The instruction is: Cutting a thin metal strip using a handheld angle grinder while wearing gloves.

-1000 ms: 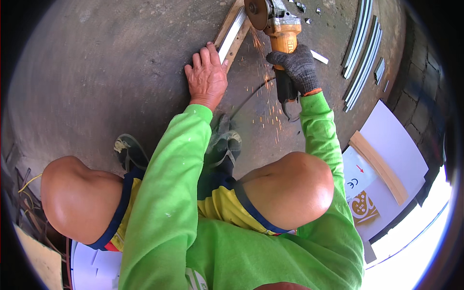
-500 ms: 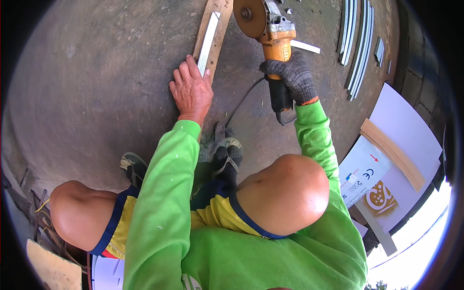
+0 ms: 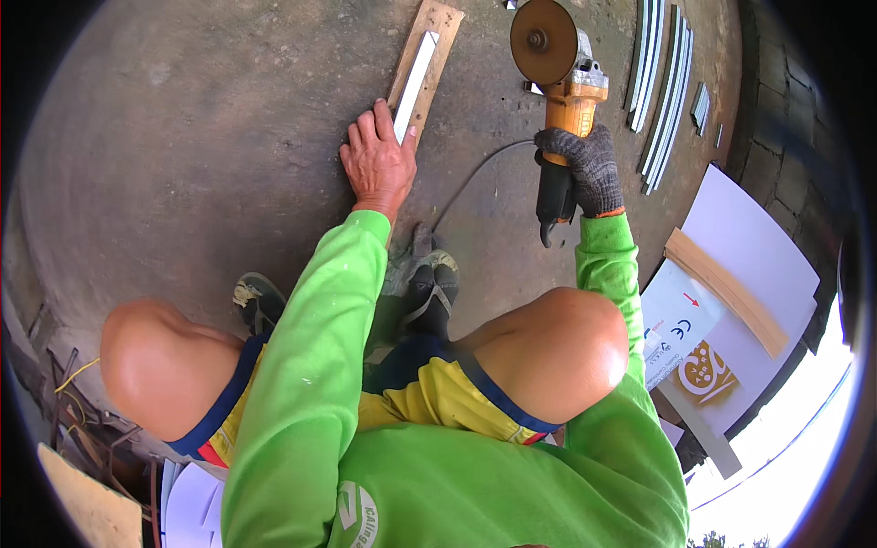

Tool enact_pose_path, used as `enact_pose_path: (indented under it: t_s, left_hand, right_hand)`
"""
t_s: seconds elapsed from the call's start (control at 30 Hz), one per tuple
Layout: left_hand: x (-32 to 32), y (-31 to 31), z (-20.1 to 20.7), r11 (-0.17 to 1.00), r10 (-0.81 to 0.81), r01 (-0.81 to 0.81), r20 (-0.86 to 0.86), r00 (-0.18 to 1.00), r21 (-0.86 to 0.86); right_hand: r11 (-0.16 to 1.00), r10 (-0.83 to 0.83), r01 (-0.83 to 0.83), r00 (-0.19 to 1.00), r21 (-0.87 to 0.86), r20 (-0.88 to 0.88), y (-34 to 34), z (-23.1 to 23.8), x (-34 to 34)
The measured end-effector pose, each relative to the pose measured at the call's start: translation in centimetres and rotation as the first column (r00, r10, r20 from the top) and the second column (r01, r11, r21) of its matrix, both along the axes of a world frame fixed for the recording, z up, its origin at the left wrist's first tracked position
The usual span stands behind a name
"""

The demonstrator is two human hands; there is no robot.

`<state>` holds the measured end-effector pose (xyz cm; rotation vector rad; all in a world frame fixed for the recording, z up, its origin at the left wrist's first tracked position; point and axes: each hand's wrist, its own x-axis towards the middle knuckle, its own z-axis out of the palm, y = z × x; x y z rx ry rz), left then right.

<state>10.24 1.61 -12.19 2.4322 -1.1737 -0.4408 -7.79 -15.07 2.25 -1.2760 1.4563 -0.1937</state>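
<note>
My bare left hand is closed over a narrow white metal bar, pressing it along a wooden plank on the ground. The bar's far end has a slanted edge and lies short of the plank's end. In a dark knitted glove, my right hand grips an orange angle grinder by its body. The grinder's brown disc points away from me, to the right of the plank and apart from the bar. I cannot tell whether the disc is spinning.
A grey cord curves over the concrete floor between my hands. Bundled metal strips lie at the far right. Nearer stand white panels with a wooden strip across them. My sandalled foot is close below the plank.
The grinder in my right hand has moved right, farther from the bar. My left hand, the bar and the plank appear slightly farther right and nearer; the plank's far end now shows.
</note>
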Motion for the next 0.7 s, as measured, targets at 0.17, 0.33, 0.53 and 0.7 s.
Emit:
enact_pose_path:
  t_s: [0.17, 0.33, 0.53, 0.7]
  left_hand:
    - [0.5, 0.4, -0.6, 0.986, 0.016, -0.021, -0.031, 0.999, -0.163]
    - [2.1, -0.5, 0.3, 0.97, 0.04, -0.065, -0.113, 0.993, -0.235]
    - [3.0, -1.0, 0.5, 0.975, 0.008, -0.045, -0.171, 0.985, -0.218]
    - [1.7, -1.4, -0.2, 0.973, -0.005, -0.037, -0.178, 0.984, -0.229]
  right_hand:
    - [0.98, -0.063, 0.023, 0.978, -0.198, -0.199, 1.1, 6.4, -2.3]
    - [0.95, -0.213, 0.151, 0.954, -0.275, -0.213, 3.9, 13.3, -5.2]
    - [0.889, -0.347, 0.262, 0.921, -0.375, -0.18, 7.5, 19.5, -8.7]
    - [0.85, -0.448, 0.367, 0.881, -0.378, -0.154, 9.9, 21.6, -9.5]
